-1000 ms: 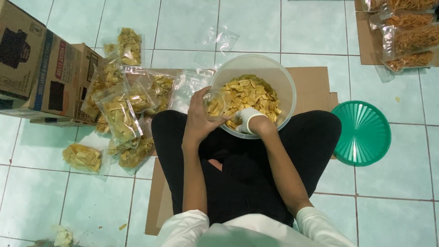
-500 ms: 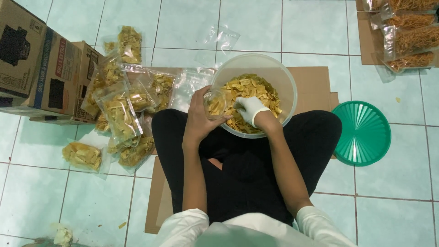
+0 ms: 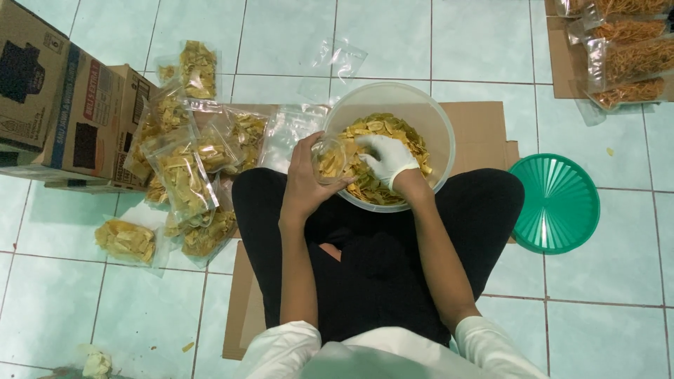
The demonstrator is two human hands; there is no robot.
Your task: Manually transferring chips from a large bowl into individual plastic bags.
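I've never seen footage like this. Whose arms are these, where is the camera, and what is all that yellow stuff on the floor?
There is no machine here: a person sits on a tiled floor, and the camera is worn on their head, looking straight down at their lap. The left hand is bare and holds a small clear bag open over a round plastic tub of yellow chips. The right hand, in a white glove, rests on the chips beside the bag. To the left lie filled bags and cardboard boxes. A green lid lies on the right, and bags of orange snacks sit at the top corner.
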